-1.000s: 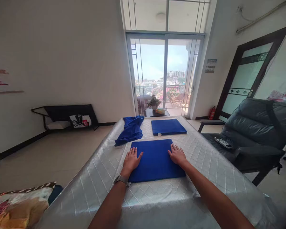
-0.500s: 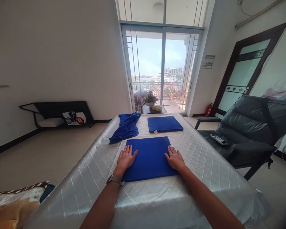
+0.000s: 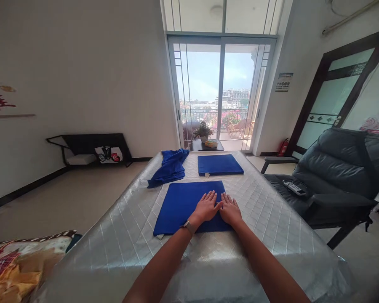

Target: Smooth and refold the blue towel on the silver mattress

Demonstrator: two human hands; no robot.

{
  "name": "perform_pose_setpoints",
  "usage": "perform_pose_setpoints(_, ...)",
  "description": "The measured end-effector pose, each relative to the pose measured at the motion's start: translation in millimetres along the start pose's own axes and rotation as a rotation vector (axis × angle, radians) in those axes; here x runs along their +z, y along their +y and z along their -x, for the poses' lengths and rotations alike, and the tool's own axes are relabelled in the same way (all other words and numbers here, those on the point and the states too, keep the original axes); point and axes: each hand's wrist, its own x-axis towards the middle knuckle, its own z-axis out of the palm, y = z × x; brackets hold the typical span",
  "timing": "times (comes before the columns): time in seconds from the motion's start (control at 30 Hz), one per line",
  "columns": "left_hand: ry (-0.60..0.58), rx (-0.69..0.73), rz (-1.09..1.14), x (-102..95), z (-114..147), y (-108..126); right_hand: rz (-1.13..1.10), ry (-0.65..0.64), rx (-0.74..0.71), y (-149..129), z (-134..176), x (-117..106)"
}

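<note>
Quilted cover (image 3: 120, 235): silvery and shiny, draped over the near edge of the surface; it looks slick, so cloth on it would probably slide under a sideways push.
Watch: a banded wristwatch (image 3: 188, 227) on the left wrist, above the cloth's near edge; its band could snag fabric.
Left hand: (image 3: 207, 206) palm down on the cloth's right half, fingers straight and close together, thumb reaching to the right hand; this grip pinches nothing.
Right hand: (image 3: 230, 209) just beside it, palm down over the cloth's right edge, fingers extended; this grip lies flat too, holding no fold.
Near blue cloth: (image 3: 180, 202) a smooth rectangle on the cover, directly before the person; it should be light, soft and limp, not fragile, easily rumpled by dragging.
White tag: (image 3: 160, 237) peeps out at the near left corner, probably too small for lifting by.
Hold: best from beneath with both hands at opposite side edges, all layers together; one pinched corner would likely let it sag open.
Crumpled blue cloth: (image 3: 170, 168) farther left, loose and wrinkled; presumably as limp, easily gathered by the handful.
Blue stack: (image 3: 221, 164) beyond, flat and thicker-edged; probably heavier, better supported underneath.
</note>
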Motion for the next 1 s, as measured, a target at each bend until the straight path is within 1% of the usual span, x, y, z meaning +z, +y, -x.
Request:
perform_pose_setpoints(0.03,0.007,-0.005,0.008,4.2,-4,6,0.005,0.0,-0.006,1,0,0)
perform_pose_setpoints(0.1,0.004,-0.037,0.024,10.4,-7,10,0.005,0.007,-0.013,2,0,1)
perform_pose_setpoints(0.2,-0.017,-0.088,0.026,11.9,2,-2,-0.007,0.02,-0.006,2,0,2)
perform_pose_setpoints(0.3,-0.026,-0.147,-0.019,3.2,22,-30,-0.02,0.015,0.009,0,-1,2)
perform_pose_setpoints(0.5,-0.063,-0.371,-0.124,-21.2,75,-98,-0.036,-0.011,0.023,0,-3,0)
perform_pose_setpoints(0.57,-0.058,-0.406,-0.155,-24.5,91,-115,-0.037,-0.023,0.025,0,-3,0)
perform_pose_setpoints(0.63,-0.044,-0.424,-0.181,-25.2,102,-126,-0.038,-0.022,0.025,0,-3,0)
perform_pose_setpoints(0.77,0.005,-0.435,-0.187,-23.7,111,-130,-0.025,-0.009,0.028,-1,-2,0)
perform_pose_setpoints(0.9,0.024,-0.428,-0.176,-23.1,110,-128,0.001,0.004,0.029,-5,2,-6)
perform_pose_setpoints(1.0,0.04,-0.429,-0.176,-21.9,110,-128,0.045,0.033,0.02,-6,12,-10)
